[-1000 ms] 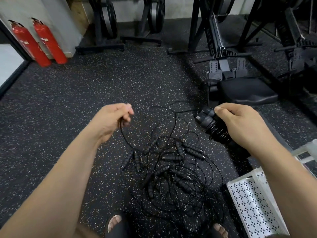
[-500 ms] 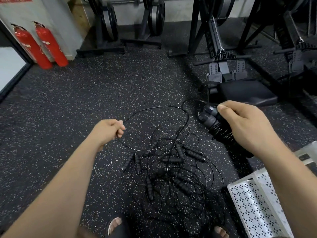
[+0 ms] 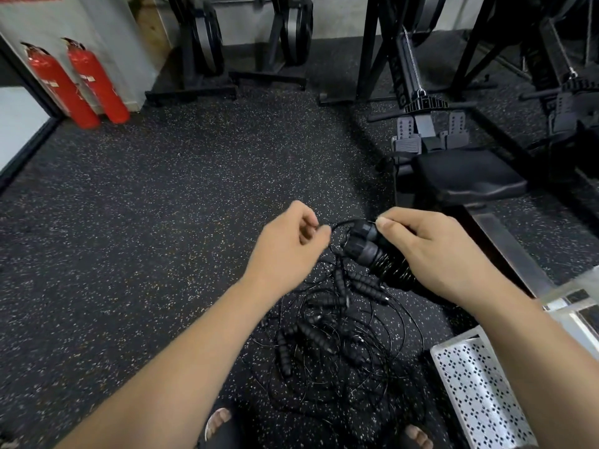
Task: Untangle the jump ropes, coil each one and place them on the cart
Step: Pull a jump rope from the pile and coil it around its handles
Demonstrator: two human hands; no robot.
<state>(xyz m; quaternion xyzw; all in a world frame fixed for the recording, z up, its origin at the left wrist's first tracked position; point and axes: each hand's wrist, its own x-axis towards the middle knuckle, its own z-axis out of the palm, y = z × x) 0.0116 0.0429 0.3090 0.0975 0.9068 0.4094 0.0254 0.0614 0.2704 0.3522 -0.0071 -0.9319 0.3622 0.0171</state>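
Speckled black rubber flooring (image 3: 146, 222) covers this gym room, with two red fire extinguishers (image 3: 97, 82) leaning by the far-left wall, plate racks (image 3: 207, 43) along the back and a rowing machine (image 3: 466, 176) with a black seat off to the right. From the head view, both bare forearms reach forward and down over a loose tangle of jump ropes (image 3: 334, 335) lying on the floor just ahead of the person's sandalled feet (image 3: 220, 422); its ribbed black grips point every which way among thin black loops. The right hand (image 3: 434, 251) is held palm down, fingers wrapped round a pair of handles (image 3: 372, 251) held side by side above the tangle, with turns of rope wound round their shafts. Their long axis runs from upper left to lower right, the rounded caps pointing up and left toward the other hand, the far ends hidden under the palm. The thumb (image 3: 387, 226) lies flat along the top near the caps. The left hand (image 3: 288, 247) sits just beside those caps, knuckles up, its fingers curled in and pinching a thin cord (image 3: 340, 225) that arcs across to the handles; its fingertips are slightly blurred. A white perforated cart (image 3: 479, 390) stands at the lower right, near the tangle but apart from it, below the right forearm.
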